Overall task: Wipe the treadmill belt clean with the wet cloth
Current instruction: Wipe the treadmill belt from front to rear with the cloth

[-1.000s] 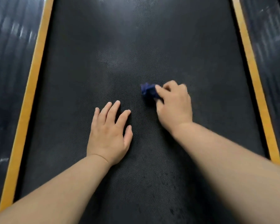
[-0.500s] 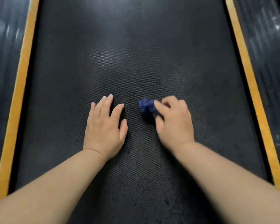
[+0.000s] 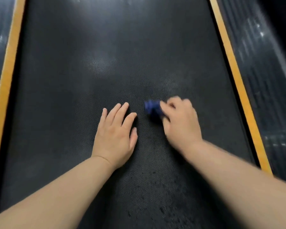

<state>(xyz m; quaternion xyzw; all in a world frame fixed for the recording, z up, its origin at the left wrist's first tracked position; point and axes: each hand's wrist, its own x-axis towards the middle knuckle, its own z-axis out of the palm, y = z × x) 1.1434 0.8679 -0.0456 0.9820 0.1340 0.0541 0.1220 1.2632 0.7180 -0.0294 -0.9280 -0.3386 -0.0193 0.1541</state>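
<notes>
i am in the middle of the wiping itself. my right hand (image 3: 180, 123) is curled around a small bunched blue cloth (image 3: 151, 109) and presses it down on the belt (image 3: 64, 88), a little right of the belt's middle line. only the left end of the cloth pokes out past my fingers and the rest is hidden under the hand, which is too blurred to show how each finger sits. my left hand (image 3: 116, 138) lies flat on the belt just beside it, fingers straight and slightly spread, holding nothing; i take it as a prop for my weight. the two hands are near but apart, with bare belt between them. the left yellow strip (image 3: 5, 80) runs along the belt's left edge and the right yellow strip (image 3: 234, 76) along its right edge, with dark side rails (image 3: 262, 80) beyond. toward the near edge of the belt, between my forearms, i see dark specks (image 3: 163, 209), so i judge that stretch is not yet clean. farther up is a pale sheen (image 3: 101, 65), wet or only light, i cannot say. the next move, as i judge it, calls for firm downward pressure, strokes from strip to strip working back toward those specks, and my left hand lifted off the ground i mean to wipe.
</notes>
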